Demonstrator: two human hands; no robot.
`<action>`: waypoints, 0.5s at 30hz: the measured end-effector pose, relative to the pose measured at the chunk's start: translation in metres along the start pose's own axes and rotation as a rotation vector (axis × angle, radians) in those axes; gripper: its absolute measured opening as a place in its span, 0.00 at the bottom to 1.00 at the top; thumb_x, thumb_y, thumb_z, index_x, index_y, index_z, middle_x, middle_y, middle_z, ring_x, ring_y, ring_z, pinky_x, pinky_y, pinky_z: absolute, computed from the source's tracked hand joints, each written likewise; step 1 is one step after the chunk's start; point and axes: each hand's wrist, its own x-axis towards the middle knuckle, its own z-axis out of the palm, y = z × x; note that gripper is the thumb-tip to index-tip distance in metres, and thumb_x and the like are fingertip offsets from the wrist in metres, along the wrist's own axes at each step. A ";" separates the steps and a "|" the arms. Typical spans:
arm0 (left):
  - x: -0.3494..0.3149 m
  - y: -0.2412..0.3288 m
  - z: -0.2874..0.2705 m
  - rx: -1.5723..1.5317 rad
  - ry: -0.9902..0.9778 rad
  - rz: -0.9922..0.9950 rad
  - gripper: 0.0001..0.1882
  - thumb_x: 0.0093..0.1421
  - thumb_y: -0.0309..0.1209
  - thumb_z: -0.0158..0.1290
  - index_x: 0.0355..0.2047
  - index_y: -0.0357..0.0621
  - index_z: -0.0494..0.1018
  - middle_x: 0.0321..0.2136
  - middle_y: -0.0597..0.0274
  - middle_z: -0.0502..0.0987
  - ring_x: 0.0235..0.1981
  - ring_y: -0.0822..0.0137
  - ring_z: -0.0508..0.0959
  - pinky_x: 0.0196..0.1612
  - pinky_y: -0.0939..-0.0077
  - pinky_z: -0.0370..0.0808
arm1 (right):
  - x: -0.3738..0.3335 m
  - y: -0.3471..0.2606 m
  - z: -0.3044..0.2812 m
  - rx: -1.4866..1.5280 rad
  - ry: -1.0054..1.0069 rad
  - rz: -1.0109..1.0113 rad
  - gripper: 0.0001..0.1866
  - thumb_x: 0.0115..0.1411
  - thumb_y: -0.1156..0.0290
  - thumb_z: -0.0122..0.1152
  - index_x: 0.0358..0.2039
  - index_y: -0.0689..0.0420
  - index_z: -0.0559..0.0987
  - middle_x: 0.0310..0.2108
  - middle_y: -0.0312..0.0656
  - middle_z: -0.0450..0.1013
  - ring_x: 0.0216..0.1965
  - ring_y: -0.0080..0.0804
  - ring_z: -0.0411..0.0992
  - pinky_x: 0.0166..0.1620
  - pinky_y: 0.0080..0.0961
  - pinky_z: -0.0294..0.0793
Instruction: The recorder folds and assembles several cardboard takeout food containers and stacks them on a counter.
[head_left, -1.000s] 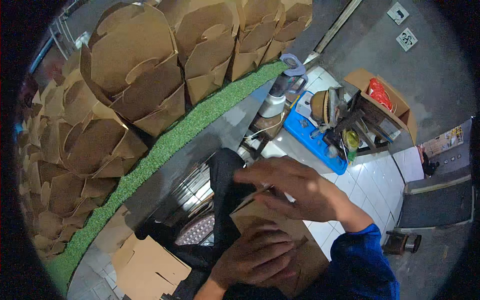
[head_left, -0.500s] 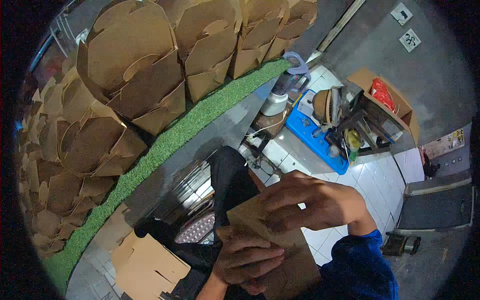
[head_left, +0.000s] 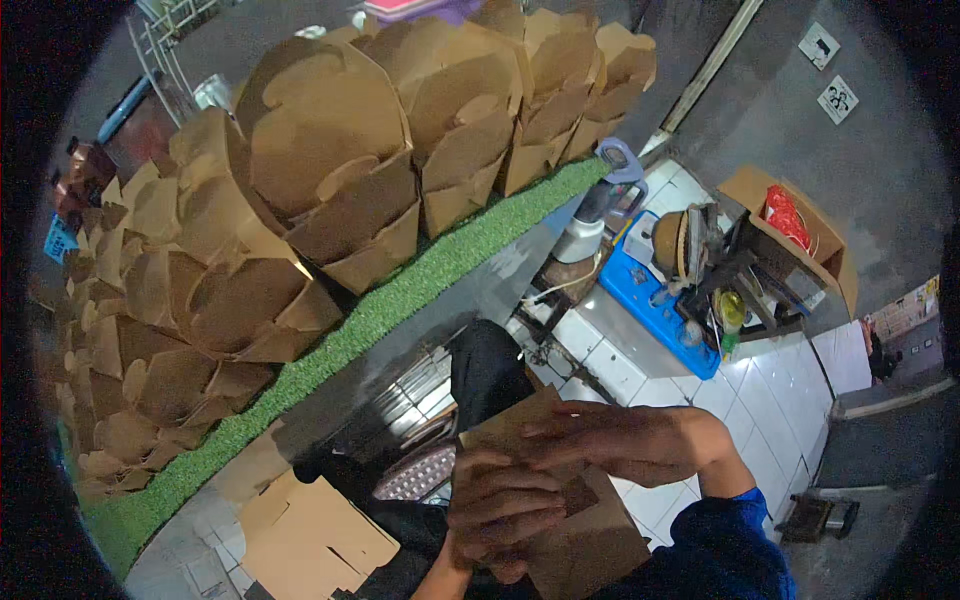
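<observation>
A partly folded brown cardboard box (head_left: 597, 548) is between my two hands in front of my body. My left hand (head_left: 505, 512) curls its fingers over the near left side of the cardboard. My right hand (head_left: 625, 440) grips the far upper part, its fingers lying along a panel and its thumb hidden. The hands almost touch, and the underside of the box is out of sight. To the left of my left hand, unfolded flat cardboard blanks (head_left: 312, 538) lie low beside my dark-clad leg.
Rows of folded brown boxes (head_left: 330, 130) crowd a platform covered with green artificial turf (head_left: 440, 263). Past my right hand are a blender (head_left: 585, 225), a blue tray (head_left: 655, 310) and an open carton (head_left: 765, 185) with red plastic. White tiles (head_left: 750, 400) cover the floor.
My right hand has flattened its fingers down against the cardboard, and my left hand has slid a little over the panel. The view has tilted, so the surroundings appear lower and farther right.
</observation>
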 end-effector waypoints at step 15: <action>0.017 -0.015 -0.010 -0.638 0.625 -0.396 0.41 0.65 0.58 0.17 0.18 0.36 0.67 0.21 0.52 0.69 0.26 0.56 0.70 0.37 0.61 0.67 | 0.019 0.007 -0.013 0.110 0.035 0.050 0.52 0.36 0.74 0.73 0.63 0.60 0.58 0.65 0.54 0.52 0.68 0.47 0.47 0.67 0.40 0.45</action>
